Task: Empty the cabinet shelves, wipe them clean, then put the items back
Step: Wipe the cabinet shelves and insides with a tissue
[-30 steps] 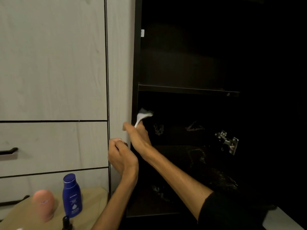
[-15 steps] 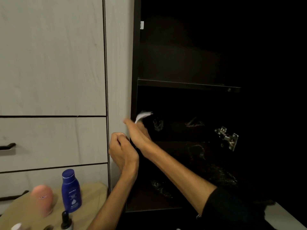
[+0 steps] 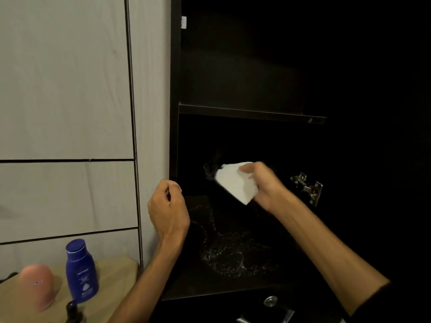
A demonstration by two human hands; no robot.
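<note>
1. Since a second ago the right hand [image 3: 261, 183] has swung away from the black cabinet's [image 3: 175, 89] left edge toward the silver metal hinge [image 3: 306, 188], and the white folded cloth [image 3: 236, 181], then only a small tip above the fingers, now shows as a broad wedge.
2. That hand's fingers curl round the cloth and grip it, thumb on top, inside the cabinet's lower compartment, below the thin dark shelf board [image 3: 251, 113].
3. Its left hand [image 3: 168, 206] has stayed at the cabinet's left front edge, fingers curled loosely inward; whether it touches the edge or holds anything cannot be told.
4. Wet, glistening streaks [image 3: 228, 255] lie on the dark lower shelf surface of the cabinet, below the cloth.
5. Left of the cabinet, past the pale wood-grain drawer fronts [image 3: 65, 197], a dark blue plastic lotion bottle [image 3: 81, 271] stands upright on a light wooden tabletop [image 3: 116, 276].
6. Just left of the bottle stands a blurred pink rounded container [image 3: 37, 285].
</note>
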